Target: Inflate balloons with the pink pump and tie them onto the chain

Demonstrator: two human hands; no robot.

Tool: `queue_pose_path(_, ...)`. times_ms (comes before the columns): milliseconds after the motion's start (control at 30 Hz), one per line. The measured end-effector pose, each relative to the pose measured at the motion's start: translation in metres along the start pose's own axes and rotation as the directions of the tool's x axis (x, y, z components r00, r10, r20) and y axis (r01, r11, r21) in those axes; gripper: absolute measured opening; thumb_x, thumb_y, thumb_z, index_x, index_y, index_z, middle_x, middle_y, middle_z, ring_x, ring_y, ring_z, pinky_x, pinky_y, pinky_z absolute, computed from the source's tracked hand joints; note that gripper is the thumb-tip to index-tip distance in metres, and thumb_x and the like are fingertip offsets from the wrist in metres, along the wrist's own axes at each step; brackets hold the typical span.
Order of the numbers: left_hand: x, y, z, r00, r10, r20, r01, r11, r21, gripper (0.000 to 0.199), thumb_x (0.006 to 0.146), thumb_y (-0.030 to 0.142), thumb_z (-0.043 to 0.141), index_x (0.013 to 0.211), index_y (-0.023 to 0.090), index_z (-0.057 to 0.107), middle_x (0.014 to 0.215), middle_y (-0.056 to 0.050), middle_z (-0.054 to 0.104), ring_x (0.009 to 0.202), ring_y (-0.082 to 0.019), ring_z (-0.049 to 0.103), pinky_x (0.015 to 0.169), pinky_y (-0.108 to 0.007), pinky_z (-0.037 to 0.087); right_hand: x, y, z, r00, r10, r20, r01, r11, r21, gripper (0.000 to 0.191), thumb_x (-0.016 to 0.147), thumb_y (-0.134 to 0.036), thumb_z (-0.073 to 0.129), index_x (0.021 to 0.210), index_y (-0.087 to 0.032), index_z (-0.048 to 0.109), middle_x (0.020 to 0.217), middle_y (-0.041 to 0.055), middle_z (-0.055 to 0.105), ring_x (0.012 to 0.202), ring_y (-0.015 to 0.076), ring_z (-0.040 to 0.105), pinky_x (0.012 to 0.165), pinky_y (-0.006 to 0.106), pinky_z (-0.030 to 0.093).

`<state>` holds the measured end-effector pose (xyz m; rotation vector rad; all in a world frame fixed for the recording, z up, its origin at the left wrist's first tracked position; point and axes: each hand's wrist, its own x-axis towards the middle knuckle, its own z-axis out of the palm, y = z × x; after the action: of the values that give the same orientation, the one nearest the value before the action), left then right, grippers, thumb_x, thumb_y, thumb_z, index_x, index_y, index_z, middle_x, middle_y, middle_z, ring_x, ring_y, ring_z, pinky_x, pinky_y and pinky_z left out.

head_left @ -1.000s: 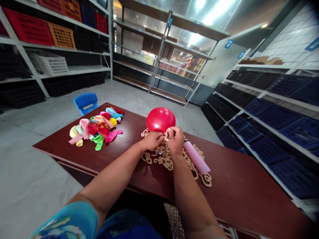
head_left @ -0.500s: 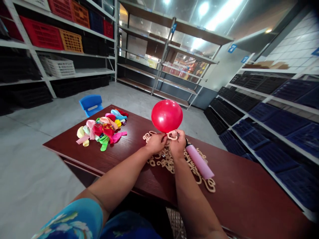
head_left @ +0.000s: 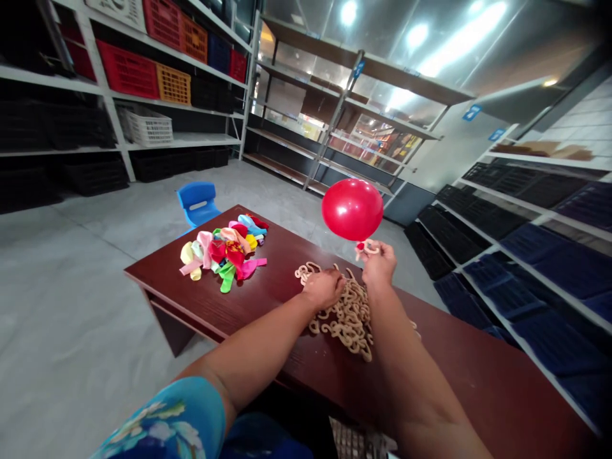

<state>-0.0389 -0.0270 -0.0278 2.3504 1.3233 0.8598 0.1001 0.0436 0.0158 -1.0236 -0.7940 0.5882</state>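
An inflated red balloon [head_left: 352,209] is held up at its neck by my right hand [head_left: 378,262], whose fingers are pinched together. A curled beige cord piece [head_left: 370,247] is at the neck, by the same fingertips. My left hand [head_left: 325,289] rests lower and to the left, over a pile of beige cord pieces [head_left: 351,315] on the brown table [head_left: 459,357]. Its fingers are bent down into the pile, and whether they hold a piece cannot be seen.
Several uninflated coloured balloons [head_left: 229,250] lie heaped on the table's left part. A blue chair [head_left: 197,203] stands behind the table. Shelves with crates [head_left: 127,70] line the left, dark blue crates [head_left: 507,280] the right.
My left hand has come away from the balloon's neck and dropped to the pile. My right hand and the balloon have moved right. The pink cylinder is no longer visible. The view has shifted.
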Motion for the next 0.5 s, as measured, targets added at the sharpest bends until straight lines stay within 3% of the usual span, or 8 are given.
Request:
queue_pose_path(100,0.000,-0.001,0.001,1.000,0.005,0.015,-0.005,1.000,0.009,0.036,0.090,0.037,0.027,0.097,0.018,0.057,0.098,-0.009,0.063,0.091,-0.020,0.059,0.080,-0.032,0.045,0.024,0.012,0.001,1.000,0.009,0.011,-0.008,0.999,-0.053,0.026,0.066,-0.031,0.064,0.079,-0.019,0.045,0.071,-0.0042,0.060,0.059,0.0101,0.062,0.059,0.030,0.054)
queue_pose_path(167,0.000,-0.002,0.001,1.000,0.004,0.026,-0.004,1.000,0.013,0.037,0.090,0.037,0.027,0.097,0.018,0.057,0.098,-0.009,0.062,0.091,-0.020,0.059,0.079,-0.032,0.045,0.035,0.020,0.001,0.998,0.045,0.036,-0.038,0.982,-0.184,0.023,0.070,-0.033,0.058,0.080,-0.019,0.044,0.072,-0.0038,0.059,0.061,0.0099,0.061,0.060,0.030,0.054)
queue_pose_path(267,0.001,-0.001,0.002,1.000,-0.009,0.027,0.009,1.000,0.017,0.036,0.089,0.036,0.027,0.099,0.017,0.056,0.099,-0.009,0.061,0.092,-0.020,0.058,0.080,-0.032,0.046,0.041,0.030,0.008,0.988,0.079,0.132,0.001,0.855,-0.519,0.022,0.075,-0.038,0.049,0.087,-0.019,0.045,0.082,0.0005,0.060,0.073,0.0131,0.062,0.066,0.033,0.053)
queue_pose_path(367,0.004,-0.001,0.003,0.998,-0.062,0.019,0.062,0.998,0.020,0.033,0.088,0.032,0.033,0.104,0.014,0.054,0.102,-0.012,0.059,0.093,-0.022,0.058,0.079,-0.034,0.046,0.031,0.039,0.028,0.966,0.069,0.248,0.114,0.748,-0.654,0.029,0.069,-0.035,0.057,0.091,-0.018,0.051,0.097,0.0062,0.060,0.091,0.0177,0.058,0.080,0.036,0.048)
queue_pose_path(433,0.007,-0.004,0.004,0.990,-0.137,0.034,0.136,0.990,0.027,0.032,0.084,0.028,0.040,0.108,0.011,0.052,0.104,-0.015,0.058,0.095,-0.024,0.057,0.078,-0.036,0.046,0.014,0.042,0.051,0.927,0.094,0.364,0.183,0.734,-0.654,0.030,0.064,-0.031,0.062,0.090,-0.018,0.056,0.100,0.0067,0.061,0.096,0.0187,0.057,0.085,0.036,0.045)
queue_pose_path(500,0.011,-0.009,0.006,0.980,-0.195,0.037,0.194,0.981,0.020,0.036,0.078,0.024,0.049,0.111,0.008,0.052,0.108,-0.020,0.055,0.100,-0.028,0.054,0.080,-0.039,0.044,-0.009,0.039,0.080,0.843,0.163,0.512,0.241,0.737,-0.632,0.024,0.063,-0.030,0.065,0.085,-0.020,0.061,0.089,0.0029,0.065,0.087,0.0169,0.059,0.080,0.033,0.046)
